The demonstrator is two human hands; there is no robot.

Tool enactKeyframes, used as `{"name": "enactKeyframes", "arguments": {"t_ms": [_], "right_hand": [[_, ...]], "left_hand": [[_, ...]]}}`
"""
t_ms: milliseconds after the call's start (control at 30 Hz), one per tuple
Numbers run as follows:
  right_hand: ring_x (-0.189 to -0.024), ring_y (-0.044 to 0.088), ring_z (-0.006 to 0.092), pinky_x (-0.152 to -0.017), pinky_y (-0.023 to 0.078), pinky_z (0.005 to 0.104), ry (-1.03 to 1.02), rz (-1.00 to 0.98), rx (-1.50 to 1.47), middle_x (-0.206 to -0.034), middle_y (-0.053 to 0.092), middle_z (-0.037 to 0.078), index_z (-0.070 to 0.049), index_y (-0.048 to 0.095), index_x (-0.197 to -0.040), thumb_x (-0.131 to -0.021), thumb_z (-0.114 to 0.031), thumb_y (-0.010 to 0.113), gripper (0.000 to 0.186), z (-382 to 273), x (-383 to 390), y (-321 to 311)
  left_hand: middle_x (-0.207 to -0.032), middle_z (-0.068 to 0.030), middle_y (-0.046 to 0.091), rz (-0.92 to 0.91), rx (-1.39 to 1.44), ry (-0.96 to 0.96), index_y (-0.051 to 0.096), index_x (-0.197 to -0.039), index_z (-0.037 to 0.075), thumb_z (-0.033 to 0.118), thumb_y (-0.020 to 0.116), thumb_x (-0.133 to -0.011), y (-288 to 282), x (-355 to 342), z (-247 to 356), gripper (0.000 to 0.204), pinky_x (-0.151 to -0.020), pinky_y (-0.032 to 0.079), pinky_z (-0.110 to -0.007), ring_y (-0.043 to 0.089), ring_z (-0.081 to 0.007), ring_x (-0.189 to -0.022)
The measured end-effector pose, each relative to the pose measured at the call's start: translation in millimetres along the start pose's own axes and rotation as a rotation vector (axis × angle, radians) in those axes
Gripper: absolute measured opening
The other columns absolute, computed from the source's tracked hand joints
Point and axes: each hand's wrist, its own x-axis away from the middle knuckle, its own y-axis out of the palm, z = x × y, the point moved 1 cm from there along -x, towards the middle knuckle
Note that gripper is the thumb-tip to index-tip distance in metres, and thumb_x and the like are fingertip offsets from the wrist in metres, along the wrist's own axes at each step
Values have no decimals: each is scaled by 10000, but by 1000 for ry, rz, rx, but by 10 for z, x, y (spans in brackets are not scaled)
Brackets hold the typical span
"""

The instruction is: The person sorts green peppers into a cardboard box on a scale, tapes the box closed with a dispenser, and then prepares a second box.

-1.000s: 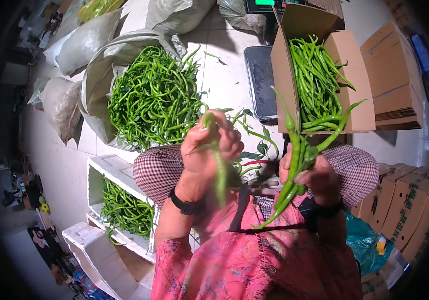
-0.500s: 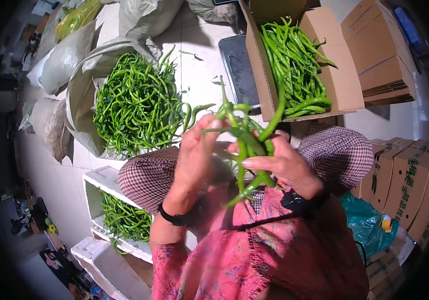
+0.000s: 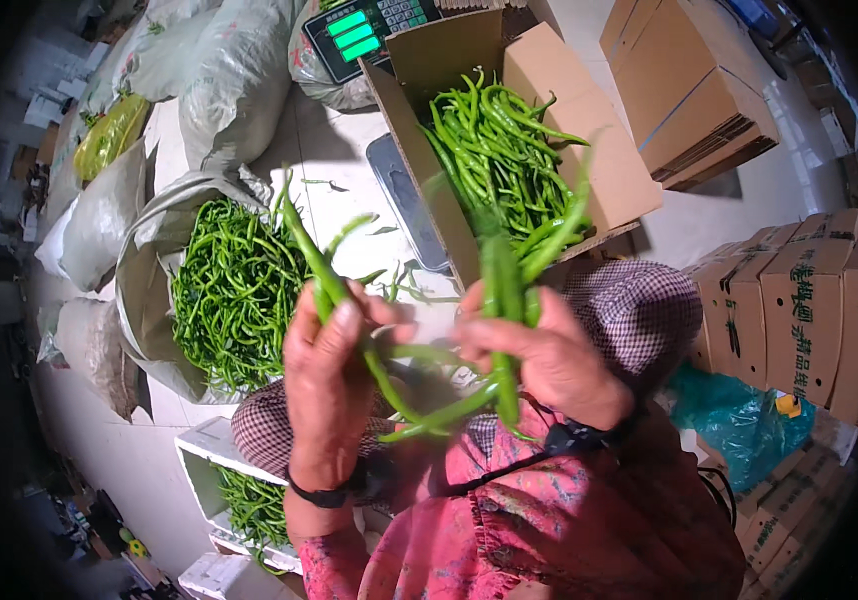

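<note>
Long green peppers [image 3: 309,248] are held in the left grip [image 3: 321,350], fingers curled around them; a blurred pepper bunch [image 3: 501,300] is clasped in the right grip [image 3: 549,355]. The near edge of a pepper-filled carton [image 3: 589,130] is partly hidden by that bunch. A dark scale platform [image 3: 399,195] is seen alongside. Leftward, peppers are heaped in an open sack [image 3: 144,290] and a white foam box [image 3: 204,470].

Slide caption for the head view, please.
Left hand and right hand each hold long, slender green peppers, with an open brown cardboard box of similar peppers beyond.
</note>
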Motion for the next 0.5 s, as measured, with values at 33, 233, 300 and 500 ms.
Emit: {"name": "enactKeyframes", "arguments": {"t_ms": [33,233,300,500], "right_hand": [[-793,606,150,-700,503,265,-8,39,-69,-910,619,73,-23,547,-1145,-875,-136,685,324,-118,74,-55],[-839,573,187,-781,476,343,-115,126,-24,-959,604,89,0,505,-1231,-843,-173,634,444,-583,162,-327],[-890,575,190,-824,467,340,-132,127,-25,-1018,605,99,5,487,-1271,-837,-161,628,486,-683,157,-341],[-1045,579,223,-952,458,372,-175,175,-41,-1147,597,139,14,449,-1328,-911,-92,562,445,-727,12,-386]], "left_hand": [[-879,-100,612,-61,16,40,514,-1122,-1,173,611,-930,22,-110,82,277,-746,539,-339,633,-232,-788],[-768,-35,486,-300,-151,16,471,-1269,-89,205,579,-953,693,-1032,291,445,-623,477,-260,563,-167,-676],[-851,-60,580,-369,-125,-126,529,-1182,-64,162,576,-966,727,-1548,269,317,-668,516,-245,623,-170,-713],[-1295,-255,545,-97,-889,483,437,-1332,-115,324,650,-911,378,-2365,-454,644,-1002,428,-357,563,-313,-1152]]}}
